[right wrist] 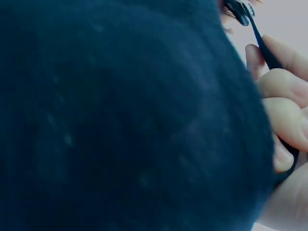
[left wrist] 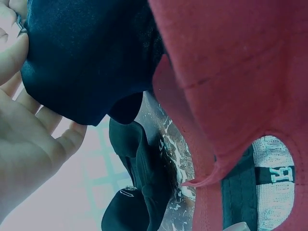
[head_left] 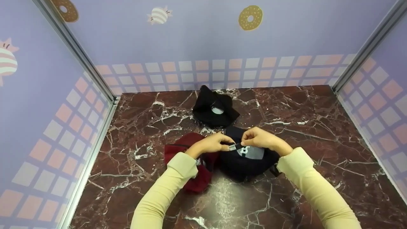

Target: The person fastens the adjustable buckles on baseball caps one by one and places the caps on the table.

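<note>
A dark navy cap [head_left: 246, 167] lies in front of the person, its grey inner patch with a white letter showing through the back opening. My left hand [head_left: 214, 143] pinches the small silver buckle [head_left: 232, 147] of its back strap between thumb and finger. On the other side of the opening, my right hand [head_left: 259, 139] pinches the black strap [right wrist: 269, 57], which runs up to the buckle in the right wrist view. The cap's dark crown [right wrist: 134, 120] fills most of that view. Left fingers [left wrist: 41, 113] also extend behind the dark fabric [left wrist: 86, 53] in the left wrist view.
A dark red cap [head_left: 198, 181] lies just left of the navy one, partly under the left forearm. Farther back sits a black cap [head_left: 206, 109] with a pale oval patch. Printed panels [head_left: 219, 38] wall the marbled tabletop [head_left: 140, 121] at the back and sides.
</note>
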Demonstrator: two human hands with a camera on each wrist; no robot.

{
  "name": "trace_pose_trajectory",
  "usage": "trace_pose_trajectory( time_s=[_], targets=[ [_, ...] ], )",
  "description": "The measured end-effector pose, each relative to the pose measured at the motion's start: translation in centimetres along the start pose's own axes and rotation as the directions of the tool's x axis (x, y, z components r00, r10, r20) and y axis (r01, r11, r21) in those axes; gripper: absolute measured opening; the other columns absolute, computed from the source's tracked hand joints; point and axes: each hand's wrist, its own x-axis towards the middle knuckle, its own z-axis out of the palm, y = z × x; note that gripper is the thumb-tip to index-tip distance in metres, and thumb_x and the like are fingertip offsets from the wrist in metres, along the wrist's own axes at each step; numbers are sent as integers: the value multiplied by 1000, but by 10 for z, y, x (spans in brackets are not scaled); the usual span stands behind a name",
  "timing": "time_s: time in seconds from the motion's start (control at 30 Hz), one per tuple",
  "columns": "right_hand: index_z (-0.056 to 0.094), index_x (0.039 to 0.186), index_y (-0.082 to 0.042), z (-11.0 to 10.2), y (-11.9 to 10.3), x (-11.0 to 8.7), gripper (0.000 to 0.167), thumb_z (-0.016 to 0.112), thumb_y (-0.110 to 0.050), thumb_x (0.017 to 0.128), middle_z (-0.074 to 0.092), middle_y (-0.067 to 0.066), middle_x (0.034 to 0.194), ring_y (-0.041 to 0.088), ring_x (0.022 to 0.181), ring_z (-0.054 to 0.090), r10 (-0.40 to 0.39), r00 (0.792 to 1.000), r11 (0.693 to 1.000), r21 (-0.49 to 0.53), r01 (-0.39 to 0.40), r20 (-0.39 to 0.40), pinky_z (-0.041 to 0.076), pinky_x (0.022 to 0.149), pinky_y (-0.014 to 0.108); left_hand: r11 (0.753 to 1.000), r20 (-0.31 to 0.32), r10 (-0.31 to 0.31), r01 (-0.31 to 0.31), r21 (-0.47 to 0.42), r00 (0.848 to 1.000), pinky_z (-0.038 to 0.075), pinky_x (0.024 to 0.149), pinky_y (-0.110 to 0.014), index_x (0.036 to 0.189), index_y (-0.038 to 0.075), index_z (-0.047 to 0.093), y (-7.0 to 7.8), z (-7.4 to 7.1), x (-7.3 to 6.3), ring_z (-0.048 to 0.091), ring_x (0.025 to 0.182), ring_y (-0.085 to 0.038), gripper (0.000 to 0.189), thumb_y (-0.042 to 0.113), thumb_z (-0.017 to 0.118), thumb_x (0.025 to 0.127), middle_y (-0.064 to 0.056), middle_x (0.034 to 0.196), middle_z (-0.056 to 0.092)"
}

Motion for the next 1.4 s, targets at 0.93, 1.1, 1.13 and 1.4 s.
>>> trace_pose_trajectory(
  time_s=[0.93, 1.1, 1.13, 1.4],
  targets=[
    [48, 91, 24, 3, -20, -11, 28, 53, -3, 84, 40, -11, 50, -2, 38, 29, 102, 995, 970, 222, -101, 6, 22, 37, 13, 998, -9, 52, -52, 40, 999, 32, 62, -17, 88, 0, 62, 1, 4, -2, 40, 66, -10, 14, 10, 53, 83, 5, 67, 42],
    [48, 91, 22, 3, -21, -12, 27, 52, -4, 85, 39, -11, 50, -2, 38, 28, 115, 993, 963, 243, -116, 18, 21, 37, 14, 998, -14, 54, -53, 37, 998, 32, 62, -17, 88, 0, 62, 1, 4, -2, 40, 65, -10, 14, 9, 53, 82, 5, 66, 42],
    [51, 89, 20, 3, -17, -10, 25, 52, -4, 85, 39, -11, 50, -2, 37, 27, 111, 994, 962, 248, -114, 23, 21, 37, 14, 998, -15, 58, -57, 38, 998, 32, 62, -17, 87, 0, 62, 1, 4, -2, 40, 65, -10, 14, 10, 53, 82, 5, 66, 42],
    [57, 80, 1, 2, -11, -8, 10, 51, -4, 86, 37, -10, 49, -1, 37, 25, 89, 994, 956, 274, -101, 56, 20, 37, 15, 999, -12, 31, -31, 34, 999, 31, 59, -17, 84, 1, 60, 2, 4, -2, 38, 62, -8, 12, 11, 53, 82, 6, 64, 40]
  ],
)
